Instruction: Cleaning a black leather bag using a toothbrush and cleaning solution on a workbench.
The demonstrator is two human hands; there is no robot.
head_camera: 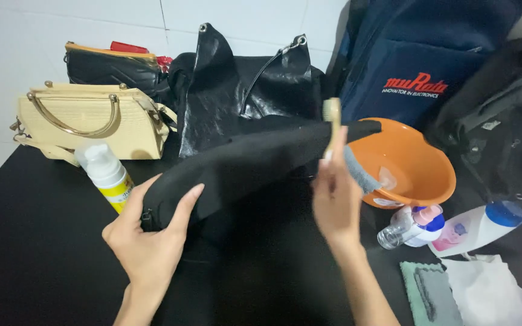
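A black fabric bag (255, 160) lies across the middle of the dark table. My left hand (149, 235) grips its near left end, thumb on top. My right hand (336, 196) holds a wooden-handled brush (332, 124) upright over the bag's right part, close to an orange bowl (421, 181). A grey cloth (357, 172) hangs over the bowl's near rim, just beside my right hand.
A cream handbag (92, 121), a black clutch (113, 66) and a shiny black leather bag (243, 90) stand at the back. A navy backpack (418, 54) and a black backpack (496, 115) are on the right. A foam bottle (107, 175), a spray bottle (412, 226), a white bottle (484, 226) and cloths (472, 293) lie around.
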